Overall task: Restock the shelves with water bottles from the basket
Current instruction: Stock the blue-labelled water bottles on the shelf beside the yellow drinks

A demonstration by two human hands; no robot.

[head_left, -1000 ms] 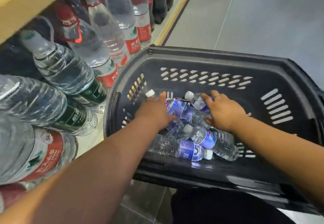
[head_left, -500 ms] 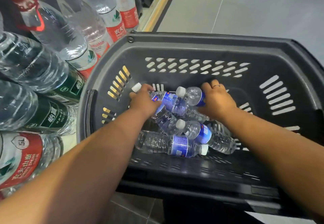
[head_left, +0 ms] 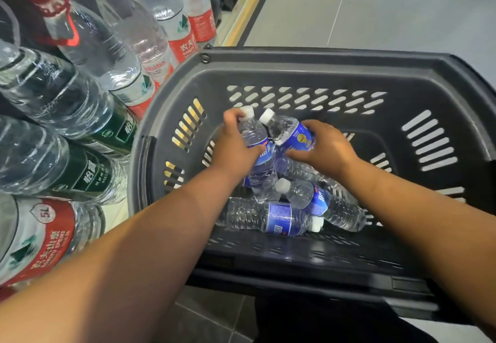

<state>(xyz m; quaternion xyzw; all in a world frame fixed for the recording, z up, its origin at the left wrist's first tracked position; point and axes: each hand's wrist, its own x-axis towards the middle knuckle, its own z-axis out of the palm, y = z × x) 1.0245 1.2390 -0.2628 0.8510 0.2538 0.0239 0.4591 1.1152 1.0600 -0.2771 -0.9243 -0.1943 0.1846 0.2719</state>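
A dark grey plastic basket (head_left: 308, 59) holds several small clear water bottles with blue labels and white caps. My left hand (head_left: 233, 147) grips one bottle (head_left: 259, 160) near its neck, tilted cap-up above the pile. My right hand (head_left: 324, 149) grips a second bottle (head_left: 288, 130) by its blue label, cap pointing up and to the left. Two more bottles lie flat on the basket floor: one (head_left: 271, 218) near the front wall, another (head_left: 322, 204) angled beside it. A further bottle under my hands is mostly hidden.
Large water bottles with red labels (head_left: 150, 34) and green labels (head_left: 67, 106) crowd the shelf on the left, close to the basket's left rim. A 5L jug (head_left: 35, 238) sits lower left. Grey tiled floor (head_left: 402, 7) stretches beyond the basket.
Both hands have closed round a bottle each and raised them off the pile, caps now tilted upward. The view has shifted slightly closer to the basket.
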